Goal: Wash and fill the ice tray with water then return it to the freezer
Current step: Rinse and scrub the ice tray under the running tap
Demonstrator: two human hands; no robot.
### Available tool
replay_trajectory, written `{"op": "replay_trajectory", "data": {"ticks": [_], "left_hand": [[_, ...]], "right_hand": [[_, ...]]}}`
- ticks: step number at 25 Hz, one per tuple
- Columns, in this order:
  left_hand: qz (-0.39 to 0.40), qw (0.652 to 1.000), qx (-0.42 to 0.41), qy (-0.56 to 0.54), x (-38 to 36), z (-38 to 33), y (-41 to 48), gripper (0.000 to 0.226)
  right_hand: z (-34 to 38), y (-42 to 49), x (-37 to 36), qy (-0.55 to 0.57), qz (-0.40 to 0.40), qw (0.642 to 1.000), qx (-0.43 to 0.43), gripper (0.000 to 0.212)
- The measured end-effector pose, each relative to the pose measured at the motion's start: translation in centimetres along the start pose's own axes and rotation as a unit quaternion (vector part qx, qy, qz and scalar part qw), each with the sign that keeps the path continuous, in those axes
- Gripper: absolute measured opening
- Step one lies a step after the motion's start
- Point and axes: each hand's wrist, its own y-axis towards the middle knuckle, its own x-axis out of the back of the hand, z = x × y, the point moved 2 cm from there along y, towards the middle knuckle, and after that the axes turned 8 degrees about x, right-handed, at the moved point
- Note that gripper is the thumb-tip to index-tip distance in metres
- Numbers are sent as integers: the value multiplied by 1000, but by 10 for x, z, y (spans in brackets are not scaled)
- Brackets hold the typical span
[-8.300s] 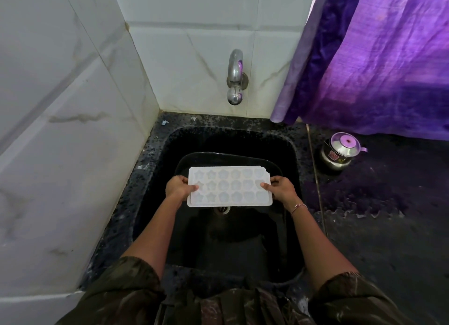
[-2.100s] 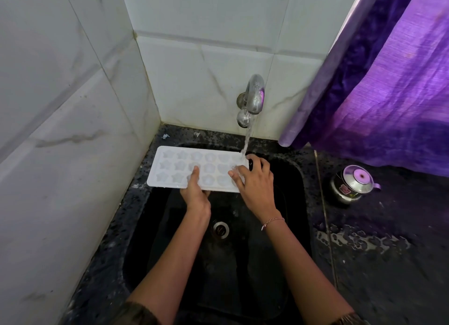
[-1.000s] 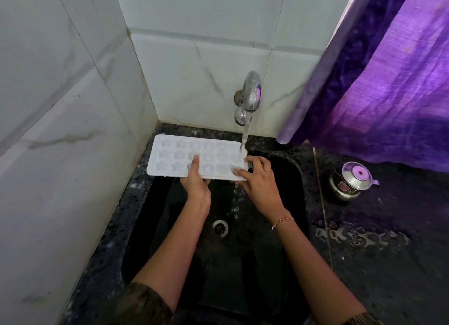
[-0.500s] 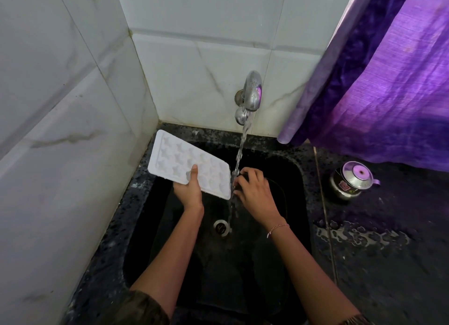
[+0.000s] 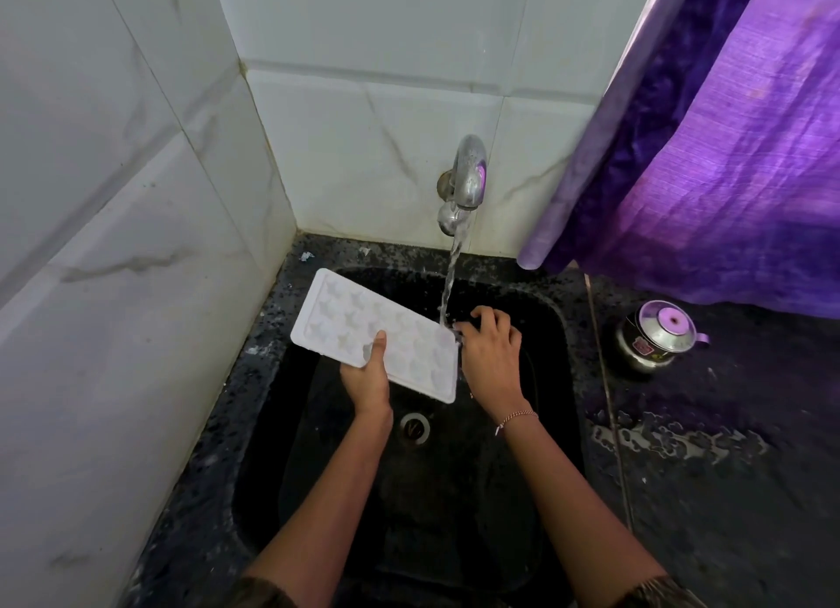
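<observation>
**Head view: white ice tray tilted under a running tap**

Head camera looks down into a deep, rounded-rectangular black sink (image 5: pixel 563 380) set in a dark speckled stone worktop (image 5: pixel 727 494). A white plastic ice tray (image 5: pixel 359 330), a flat rectangle with rounded corners and rows of moulded star-shaped and rounded cavities, is held over the basin, slanting down from its far-left corner to its near-right corner.

The left hand (image 5: pixel 367 382) grips the tray's near long edge, thumb pressed on the top face and the fingers closed beneath it. The right hand (image 5: pixel 493 357) is at the tray's right short end, its fingers (image 5: pixel 482 318) curled at the edge where the water lands; whether they pinch the rim or only touch it cannot be told. A thin beaded bracelet (image 5: pixel 518 417) circles the right wrist.

A curved, polished metal tap (image 5: pixel 468 175) projects from the glossy white, grey-veined wall tiles (image 5: pixel 363 130), and a clear stream of water (image 5: pixel 452 280) falls onto the tray's right end. A round metal drain (image 5: pixel 414 428) sits in the sink floor below the tray.

To the right, a shiny purple curtain (image 5: pixel 727 152) with a creased, silky weave hangs down to the worktop. Beside it stands a small steel pot (image 5: pixel 654 337) with a domed lid and a purple knob. A puddle (image 5: pixel 672 441) glistens on the worktop, near the sink's right rim.
</observation>
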Motion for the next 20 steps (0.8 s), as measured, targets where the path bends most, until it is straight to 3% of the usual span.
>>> {"op": "replay_trajectory", "data": {"ticks": [4, 12, 20], "left_hand": [[27, 995, 67, -65, -7, 4, -4, 40], [63, 988, 96, -106, -22, -2, -10, 47], [75, 987, 102, -104, -29, -1, -12, 44]], "right_hand": [[1, 7, 8, 37, -21, 999, -2, 45], [7, 17, 14, 15, 12, 999, 36, 57], [3, 18, 16, -3, -4, 999, 42, 49]]}}
